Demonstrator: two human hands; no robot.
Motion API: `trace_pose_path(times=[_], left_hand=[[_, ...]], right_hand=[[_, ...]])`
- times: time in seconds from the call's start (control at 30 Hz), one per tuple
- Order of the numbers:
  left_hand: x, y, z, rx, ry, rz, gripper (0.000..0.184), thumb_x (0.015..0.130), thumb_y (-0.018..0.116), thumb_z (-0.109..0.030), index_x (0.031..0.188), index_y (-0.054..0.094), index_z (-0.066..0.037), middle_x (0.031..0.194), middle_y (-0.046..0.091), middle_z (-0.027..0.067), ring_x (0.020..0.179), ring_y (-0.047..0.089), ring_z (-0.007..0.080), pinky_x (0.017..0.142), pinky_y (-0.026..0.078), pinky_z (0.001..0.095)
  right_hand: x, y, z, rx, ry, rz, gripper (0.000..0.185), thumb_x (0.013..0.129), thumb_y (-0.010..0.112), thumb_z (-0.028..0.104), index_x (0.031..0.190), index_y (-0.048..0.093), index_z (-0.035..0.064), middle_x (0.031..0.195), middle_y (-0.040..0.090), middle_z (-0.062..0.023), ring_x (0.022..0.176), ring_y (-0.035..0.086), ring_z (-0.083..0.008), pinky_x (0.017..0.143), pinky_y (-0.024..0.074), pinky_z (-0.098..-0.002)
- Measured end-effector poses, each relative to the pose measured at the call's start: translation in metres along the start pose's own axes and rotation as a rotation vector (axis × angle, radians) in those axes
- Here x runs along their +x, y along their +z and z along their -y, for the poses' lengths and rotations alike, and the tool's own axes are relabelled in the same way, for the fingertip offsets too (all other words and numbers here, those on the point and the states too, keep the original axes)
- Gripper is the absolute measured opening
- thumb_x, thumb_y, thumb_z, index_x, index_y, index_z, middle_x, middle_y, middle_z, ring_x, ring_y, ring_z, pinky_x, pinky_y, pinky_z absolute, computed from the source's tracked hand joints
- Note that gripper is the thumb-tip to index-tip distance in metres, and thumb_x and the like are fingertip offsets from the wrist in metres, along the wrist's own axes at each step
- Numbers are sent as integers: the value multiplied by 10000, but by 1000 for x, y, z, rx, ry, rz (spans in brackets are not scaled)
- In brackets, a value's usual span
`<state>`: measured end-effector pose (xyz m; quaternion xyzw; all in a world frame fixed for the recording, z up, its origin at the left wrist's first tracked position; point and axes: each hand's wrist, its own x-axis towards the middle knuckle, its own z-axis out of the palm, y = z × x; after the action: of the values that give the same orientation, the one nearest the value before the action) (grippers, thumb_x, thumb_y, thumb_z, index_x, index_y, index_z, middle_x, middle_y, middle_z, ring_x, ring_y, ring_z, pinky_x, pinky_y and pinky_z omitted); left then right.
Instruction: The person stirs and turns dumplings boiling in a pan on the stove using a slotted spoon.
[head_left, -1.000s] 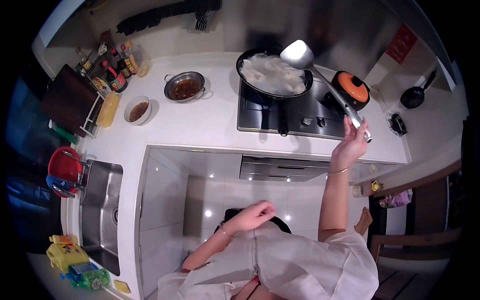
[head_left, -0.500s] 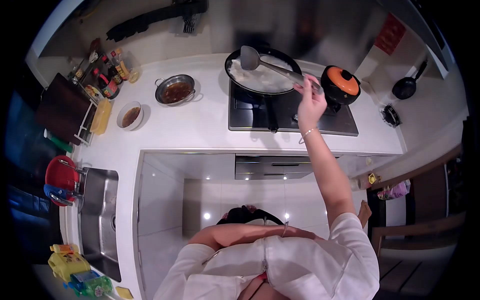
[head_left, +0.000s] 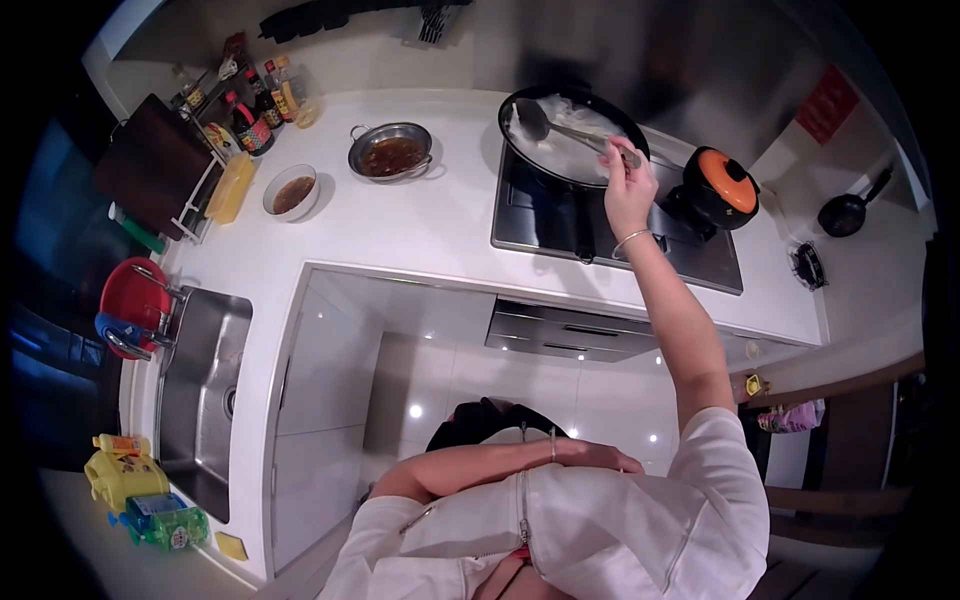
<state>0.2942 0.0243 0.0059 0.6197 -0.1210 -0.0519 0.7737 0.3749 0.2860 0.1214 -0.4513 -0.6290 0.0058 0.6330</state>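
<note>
My right hand (head_left: 630,192) is closed round the handle of a spatula (head_left: 572,133). The spatula's dark head is down in the pale, whitish food (head_left: 575,118) inside a black frying pan (head_left: 641,135). That pan sits on the left side of the cooktop (head_left: 540,220), its handle pointing towards me. My left hand (head_left: 600,457) lies flat across the front of my waist, fingers stretched out, holding nothing. Right of the pan stands a black pot with an orange lid (head_left: 727,176).
Left of the cooktop are a metal strainer-like pan (head_left: 391,158) and a white bowl (head_left: 291,193), both with brown contents. Sauce bottles (head_left: 250,125) stand by the wall. A sink (head_left: 207,390) is at the left, with detergent bottles (head_left: 130,480) beside it.
The spatula head has gone from raised above the pan down into the food. My view has turned slightly, shifting the counter. My left hand stays at my waist.
</note>
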Motion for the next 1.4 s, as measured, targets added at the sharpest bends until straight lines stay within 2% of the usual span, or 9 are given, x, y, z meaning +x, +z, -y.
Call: trace_pose_path(times=[0.17, 0.4, 0.5, 0.73, 0.83, 0.9, 1.03, 1.27, 1.4], left_hand=[[-10, -6, -6, 95, -71, -102, 368, 826, 515, -65, 1189, 460, -91, 1015, 525, 53, 811, 499, 156, 756, 432, 273], [-31, -14, 2, 132, -25, -192, 361, 844, 527, -90, 1197, 449, -89, 1019, 525, 63, 825, 508, 138, 743, 444, 270], [-60, -17, -4, 85, -165, -448, 385, 858, 543, -141, 1223, 434, -83, 1036, 546, 65, 924, 529, 114, 772, 439, 249], [-143, -3, 56, -94, -42, -858, 381, 858, 536, -128, 1217, 438, -45, 1060, 556, 42, 893, 522, 84, 738, 438, 234], [-173, 16, 105, -178, -184, -1053, 367, 845, 546, -134, 1194, 471, -50, 1030, 578, 56, 880, 527, 90, 742, 435, 239], [-189, 32, 130, 171, -500, -1190, 298, 829, 562, -235, 1038, 573, -23, 853, 614, 101, 781, 572, 164, 734, 445, 258], [-204, 50, 136, 132, -659, -1237, 321, 832, 530, -311, 862, 607, 0, 784, 617, 114, 736, 566, 192, 704, 443, 290], [-210, 40, 163, -31, -641, -1172, 317, 836, 524, -309, 827, 593, 0, 802, 619, 107, 777, 568, 182, 710, 438, 303], [-212, 47, 187, 161, -606, -1100, 424, 849, 469, -398, 932, 609, -6, 911, 618, 159, 893, 574, 266, 792, 432, 347]], right_hand=[[5, -8, -13, -83, -70, 18, 150, 867, 527, 113, 948, 595, 8, 814, 586, -84, 663, 582, -136, 594, 466, -231], [15, -22, -23, -26, 30, -69, 152, 865, 535, 126, 938, 605, 12, 770, 586, -80, 650, 605, -127, 590, 466, -230], [17, -25, -38, 65, 143, -86, 175, 870, 532, 132, 957, 597, -5, 786, 597, -64, 652, 611, -114, 597, 478, -228], [25, -21, -54, 311, 415, -228, 163, 873, 526, 120, 948, 565, -19, 780, 583, -70, 614, 592, -124, 590, 530, -244], [29, -21, -66, 455, 516, -331, 154, 868, 528, 100, 940, 545, -34, 780, 567, -84, 588, 586, -139, 563, 536, -254], [33, -23, -70, 462, 545, -358, 154, 866, 528, 95, 941, 538, -39, 786, 562, -92, 582, 586, -148, 557, 541, -261], [38, -25, -69, 495, 584, -390, 162, 863, 534, 98, 939, 532, -45, 801, 554, -104, 580, 586, -163, 555, 550, -274], [58, -26, -54, 469, 476, -323, 163, 860, 542, 108, 918, 537, -44, 802, 554, -101, 594, 587, -160, 562, 551, -271], [68, -26, -56, 411, 442, -289, 147, 855, 540, 103, 879, 545, -41, 773, 575, -99, 575, 596, -158, 530, 540, -260]])
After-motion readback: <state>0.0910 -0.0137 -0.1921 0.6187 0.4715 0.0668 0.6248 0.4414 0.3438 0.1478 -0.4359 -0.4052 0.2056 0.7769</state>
